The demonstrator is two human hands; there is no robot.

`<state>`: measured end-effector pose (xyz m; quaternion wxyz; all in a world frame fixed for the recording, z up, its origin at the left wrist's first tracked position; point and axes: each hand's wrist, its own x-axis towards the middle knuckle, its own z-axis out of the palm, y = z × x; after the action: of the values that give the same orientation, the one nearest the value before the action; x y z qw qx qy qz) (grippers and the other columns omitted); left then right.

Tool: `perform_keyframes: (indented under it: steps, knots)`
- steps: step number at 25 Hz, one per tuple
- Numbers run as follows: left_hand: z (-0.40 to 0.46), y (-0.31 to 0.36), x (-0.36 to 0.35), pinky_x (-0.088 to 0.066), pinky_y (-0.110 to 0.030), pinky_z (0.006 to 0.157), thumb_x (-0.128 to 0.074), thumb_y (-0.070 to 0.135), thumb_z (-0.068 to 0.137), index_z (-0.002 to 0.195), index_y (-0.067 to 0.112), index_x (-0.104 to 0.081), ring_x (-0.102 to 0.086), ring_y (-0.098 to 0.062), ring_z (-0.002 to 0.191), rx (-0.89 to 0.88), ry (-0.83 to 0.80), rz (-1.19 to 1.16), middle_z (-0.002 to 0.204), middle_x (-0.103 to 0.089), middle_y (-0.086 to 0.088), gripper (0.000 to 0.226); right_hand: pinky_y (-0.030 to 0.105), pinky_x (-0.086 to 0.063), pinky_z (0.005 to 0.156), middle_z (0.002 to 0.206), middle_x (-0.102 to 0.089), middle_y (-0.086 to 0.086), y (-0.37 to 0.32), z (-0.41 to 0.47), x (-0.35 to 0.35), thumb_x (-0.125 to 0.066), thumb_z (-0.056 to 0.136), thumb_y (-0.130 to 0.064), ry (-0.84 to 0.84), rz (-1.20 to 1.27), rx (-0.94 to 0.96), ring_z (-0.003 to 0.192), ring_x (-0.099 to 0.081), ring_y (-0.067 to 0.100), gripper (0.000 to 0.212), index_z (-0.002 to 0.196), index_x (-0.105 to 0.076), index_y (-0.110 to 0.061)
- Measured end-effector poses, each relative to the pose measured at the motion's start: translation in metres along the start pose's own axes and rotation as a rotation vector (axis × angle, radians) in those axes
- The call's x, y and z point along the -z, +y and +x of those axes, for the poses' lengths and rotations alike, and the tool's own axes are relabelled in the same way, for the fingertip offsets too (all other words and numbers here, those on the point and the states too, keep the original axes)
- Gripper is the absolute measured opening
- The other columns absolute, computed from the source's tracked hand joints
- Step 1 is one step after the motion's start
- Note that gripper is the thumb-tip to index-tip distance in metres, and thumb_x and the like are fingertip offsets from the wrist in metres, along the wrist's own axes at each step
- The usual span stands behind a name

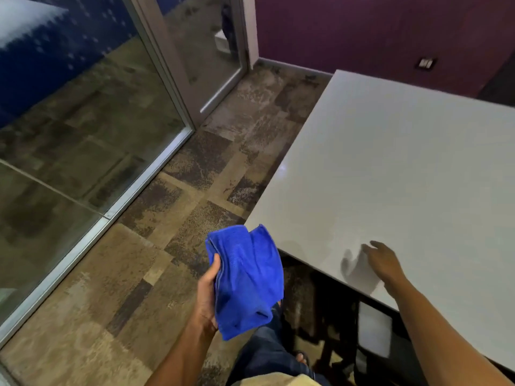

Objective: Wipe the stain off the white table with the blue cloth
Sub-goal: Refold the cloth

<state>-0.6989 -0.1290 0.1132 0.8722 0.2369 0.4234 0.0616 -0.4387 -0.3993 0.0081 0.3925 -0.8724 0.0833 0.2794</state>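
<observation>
My left hand (pixel 207 293) grips a folded blue cloth (pixel 246 277) in the air over the carpet, just off the near left corner of the white table (pixel 390 168). The cloth hangs down from my thumb and fingers. Over the table's near edge hovers my right hand (pixel 383 260), palm down, fingers spread, holding nothing and casting a shadow on the top. A faint shiny smear (pixel 284 168) shows near the table's left edge; no distinct stain stands out in this view.
Patterned brown carpet (pixel 167 246) covers the floor to the left. A glass wall with a metal frame (pixel 145 188) runs along the far left. A purple wall (pixel 362 32) with a socket (pixel 425 63) stands behind the table. My leg and sandalled foot (pixel 302 358) are below.
</observation>
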Motion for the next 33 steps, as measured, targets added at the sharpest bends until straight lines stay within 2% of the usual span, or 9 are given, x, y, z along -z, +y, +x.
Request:
perform_keyframes:
  steps: [3, 9, 15, 19, 22, 25, 27, 30, 33]
  knots:
    - [-0.012, -0.004, -0.005, -0.06, -0.041, 0.076, -0.05, 0.041, 0.096, 0.097, 0.011, -0.079, -0.073, -0.03, 0.087, -0.041, -0.007, -0.027, 0.098, -0.075, -0.011, 0.042, 0.036, -0.051, 0.086, 0.132, -0.069, 0.009, -0.036, -0.058, -0.028, -0.056, 0.105, -0.03, -0.251, 0.155, 0.103, 0.111, -0.068, 0.026, 0.032, 0.131, -0.066, -0.013]
    - [-0.039, -0.017, -0.01, -0.055, -0.036, 0.069, -0.054, 0.027, 0.095, 0.099, 0.008, -0.071, -0.071, -0.029, 0.069, -0.149, 0.026, 0.062, 0.083, -0.074, -0.012, 0.026, 0.028, -0.056, 0.093, 0.108, -0.078, -0.015, -0.065, -0.154, -0.068, -0.062, 0.097, -0.054, -0.697, 0.148, 0.291, 0.102, -0.073, 0.004, 0.037, 0.128, -0.066, -0.033]
    - [-0.056, -0.011, -0.001, -0.05, -0.039, 0.071, -0.053, 0.03, 0.095, 0.094, 0.005, -0.072, -0.071, -0.031, 0.066, -0.154, 0.03, 0.124, 0.081, -0.075, -0.016, 0.032, 0.034, -0.059, 0.083, 0.099, -0.081, -0.001, -0.083, -0.188, -0.077, -0.078, 0.091, -0.031, -0.608, 0.217, 0.331, 0.095, -0.077, 0.018, 0.018, 0.106, -0.079, -0.022]
    - [-0.061, -0.006, 0.0, -0.056, -0.045, 0.082, -0.058, 0.033, 0.097, 0.119, 0.002, -0.068, -0.07, -0.035, 0.095, -0.182, -0.05, 0.182, 0.113, -0.072, -0.023, 0.039, 0.031, -0.051, 0.069, 0.091, -0.076, 0.016, -0.094, -0.199, -0.079, -0.072, 0.095, -0.026, -0.427, 0.275, 0.3, 0.078, -0.073, 0.023, 0.019, 0.092, -0.072, -0.007]
    - [-0.052, 0.0, 0.007, -0.057, -0.044, 0.083, -0.065, 0.009, 0.092, 0.131, 0.007, -0.059, -0.07, -0.034, 0.103, -0.324, -0.01, 0.38, 0.12, -0.071, -0.017, 0.039, 0.023, -0.04, 0.053, 0.063, -0.062, 0.002, -0.104, -0.208, -0.083, -0.063, 0.099, -0.015, -0.305, 0.377, 0.266, 0.051, -0.054, 0.01, 0.017, 0.084, -0.07, -0.012]
    - [-0.048, 0.009, 0.014, -0.055, -0.047, 0.088, -0.058, 0.002, 0.096, 0.126, 0.002, -0.061, -0.07, -0.036, 0.102, -0.326, -0.008, 0.467, 0.114, -0.073, -0.019, 0.03, 0.034, -0.036, 0.062, 0.062, -0.053, 0.003, -0.116, -0.22, -0.097, -0.06, 0.097, -0.022, -0.031, 0.447, 0.31, 0.064, -0.047, 0.022, 0.028, 0.071, -0.062, -0.01]
    - [-0.051, 0.017, 0.018, -0.055, -0.048, 0.091, -0.053, 0.002, 0.098, 0.12, 0.001, -0.063, -0.07, -0.036, 0.102, -0.33, -0.065, 0.438, 0.113, -0.073, -0.021, 0.024, 0.037, -0.042, 0.064, 0.065, -0.058, 0.003, -0.126, -0.246, -0.109, -0.058, 0.097, -0.028, -0.003, 0.243, 0.569, 0.064, -0.052, 0.022, 0.023, 0.085, -0.067, -0.009]
    - [-0.057, 0.028, 0.038, -0.058, -0.043, 0.084, -0.049, 0.0, 0.098, 0.109, 0.006, -0.068, -0.073, -0.031, 0.091, -0.364, -0.045, 0.399, 0.105, -0.075, -0.022, 0.022, 0.04, -0.051, 0.082, 0.093, -0.067, 0.001, -0.13, -0.293, -0.144, -0.054, 0.097, -0.035, -0.112, -0.468, 0.936, 0.094, -0.062, 0.024, 0.031, 0.122, -0.069, -0.024]
    - [-0.059, 0.04, 0.081, -0.054, -0.046, 0.087, -0.055, 0.01, 0.099, 0.103, 0.013, -0.07, -0.072, -0.028, 0.089, -0.382, 0.021, 0.443, 0.105, -0.075, -0.02, 0.016, 0.044, -0.047, 0.093, 0.129, -0.049, 0.003, -0.126, -0.314, -0.186, -0.053, 0.09, -0.043, 0.002, -0.637, 0.976, 0.118, -0.046, 0.029, 0.041, 0.13, -0.062, -0.032]
